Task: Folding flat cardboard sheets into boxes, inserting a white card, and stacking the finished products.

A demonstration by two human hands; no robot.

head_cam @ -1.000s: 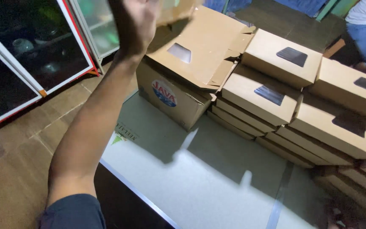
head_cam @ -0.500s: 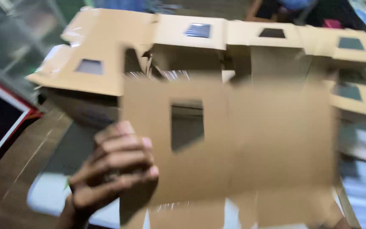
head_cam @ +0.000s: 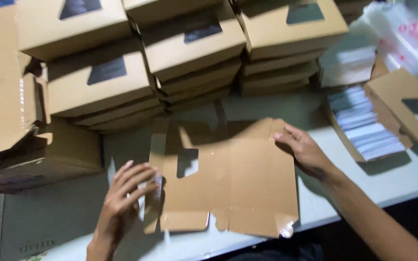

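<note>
A view from above onto a pale grey tabletop (head_cam: 388, 181) crowded with brown cardboard. At the far left sits a large open brown corrugated carton (head_cam: 6, 96), its flaps folded out. Next to it, along the back, rise three stacks of finished flat brown cardboard boxes with small cut-out windows in their lids (head_cam: 189, 53), matte and smooth, many already assembled. In the centre foreground lies the piece in hand, a flat, unfolded brown cardboard box blank with a square window hole (head_cam: 228, 179), creased with fold lines, its tabs and flaps still splayed on the table; it appears not yet folded up at all, so its shaping seems to lie wholly ahead. The left hand (head_cam: 124, 198) rests at the blank's left edge, fingers spread and lightly curled against the card, not gripping it. The right hand (head_cam: 303, 150) touches the blank's upper right edge, fingers extended along the flap; whether it pinches the card cannot be told. Further right stands an open windowed cardboard box holding a row of thin white and grey slips (head_cam: 364, 121), and at the far right corner lies crinkled clear plastic bagging with red markings (head_cam: 402, 34), glossy beside the dull card.
</note>
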